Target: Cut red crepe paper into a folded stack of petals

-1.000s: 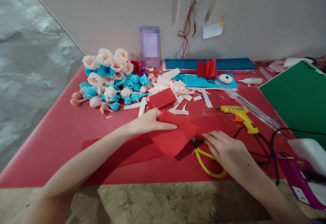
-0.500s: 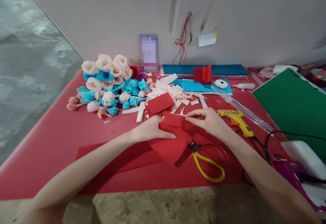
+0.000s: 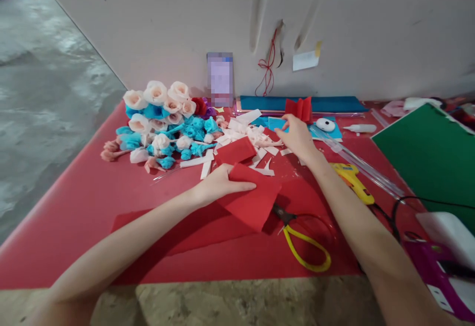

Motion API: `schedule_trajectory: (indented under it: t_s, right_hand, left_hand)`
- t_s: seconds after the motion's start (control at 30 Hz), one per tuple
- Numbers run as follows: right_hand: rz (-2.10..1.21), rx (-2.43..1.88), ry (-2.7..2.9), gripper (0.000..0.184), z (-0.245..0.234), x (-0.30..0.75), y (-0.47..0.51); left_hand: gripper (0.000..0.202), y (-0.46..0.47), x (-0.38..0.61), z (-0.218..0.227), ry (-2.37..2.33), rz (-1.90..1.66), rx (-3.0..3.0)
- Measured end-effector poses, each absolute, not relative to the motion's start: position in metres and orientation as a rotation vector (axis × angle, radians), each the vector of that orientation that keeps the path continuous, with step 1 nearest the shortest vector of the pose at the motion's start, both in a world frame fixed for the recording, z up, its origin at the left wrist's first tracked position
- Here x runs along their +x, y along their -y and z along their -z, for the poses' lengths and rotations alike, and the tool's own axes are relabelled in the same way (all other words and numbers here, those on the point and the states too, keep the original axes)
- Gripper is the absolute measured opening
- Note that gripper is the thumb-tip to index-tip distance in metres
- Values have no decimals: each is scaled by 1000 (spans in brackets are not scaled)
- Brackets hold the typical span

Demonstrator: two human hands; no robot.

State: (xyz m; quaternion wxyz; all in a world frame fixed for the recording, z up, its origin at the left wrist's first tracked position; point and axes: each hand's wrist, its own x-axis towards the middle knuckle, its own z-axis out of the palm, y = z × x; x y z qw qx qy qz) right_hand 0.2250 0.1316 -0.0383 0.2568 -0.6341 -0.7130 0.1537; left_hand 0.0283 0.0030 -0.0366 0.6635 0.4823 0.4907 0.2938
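Observation:
My left hand (image 3: 218, 186) is closed on a sheet of red crepe paper (image 3: 252, 202), thumb on top and fingers beneath. Beyond it, my right hand (image 3: 299, 140) hovers at the pile of pale paper scraps (image 3: 241, 128), its thumb and forefinger at a small red paper scrap (image 3: 271, 134). Scissors (image 3: 306, 247) with a yellow handle loop lie on the table, their blades partly under the held sheet. Just past my left hand rests a folded red paper piece (image 3: 236, 151). A longer red crepe strip (image 3: 178, 232) lies under my left forearm.
Paper roses (image 3: 156, 92) in cream and blue crowd the left back. A yellow glue gun (image 3: 352, 180), clear sticks (image 3: 363, 167) and a green board (image 3: 430, 153) occupy the right. Against the wall stand a phone (image 3: 220, 78) and, nearby, a pleated red paper (image 3: 299, 109).
My right hand has left the sheet's upper edge and moved forward to the scrap pile, with a small red piece at its fingertips. My left hand keeps holding the sheet, whose top flap is gone.

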Motion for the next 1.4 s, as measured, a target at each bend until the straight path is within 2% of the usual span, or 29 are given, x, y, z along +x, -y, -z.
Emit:
schedule_trajectory:
  t_s: [0.1, 0.2, 0.23, 0.33, 0.4, 0.5, 0.53, 0.67, 0.73, 0.8, 0.9, 1.0, 1.07, 1.2, 1.4]
  right_hand:
    - [-569, -1622, 2017, 28, 38, 222, -100]
    - [-767, -1538, 2025, 33, 31, 225, -64]
    - [-890, -1499, 2014, 37, 29, 227, -52]
    - [-1602, -1333, 1567, 41, 20, 232, -24]
    - [-1800, -1207, 1361, 39, 18, 235, -9]
    - [-1748, -1210, 1245, 32, 18, 239, 6]
    - [-1694, -1235, 1240, 30, 19, 240, 10]
    - [-1491, -1290, 1281, 25, 15, 240, 20]
    - [-1427, -1299, 1317, 23, 10, 240, 23]
    - [-1384, -1311, 1351, 20, 6, 240, 26]
    - [-1340, -1308, 1391, 18, 3, 242, 27]
    - [-1330, -1305, 1392, 18, 4, 243, 26]
    - [-1337, -1317, 1371, 19, 5, 242, 25]
    - [-1381, -1313, 1378, 19, 7, 238, 26]
    - [-1383, -1286, 1440, 16, 8, 234, 28]
  left_hand:
    - [27, -4, 28, 39, -1167, -912, 1027]
    - [20, -3, 25, 37, -1147, -1157, 1260]
    - [16, -2, 24, 35, -1076, -1218, 1431]
    - [16, 2, 19, 29, -797, -1286, 2052]
    - [18, 6, 18, 28, -713, -1281, 2397]
    - [16, 11, 19, 35, -713, -1255, 2691]
    - [21, 12, 20, 38, -734, -1284, 2719]
    - [74, 12, 26, 52, -988, -1578, 2334]
    - [87, 10, 30, 53, -1016, -1558, 1973]
    - [81, 9, 33, 51, -968, -1374, 1627]
    - [53, 12, 38, 44, -866, -1142, 1144]
    - [59, 17, 40, 39, -736, -1080, 884]
    - [56, 19, 39, 36, -713, -1060, 916]
    - [34, 25, 37, 28, -898, -943, 1145]
    - [20, 28, 40, 21, -1071, -870, 1176]
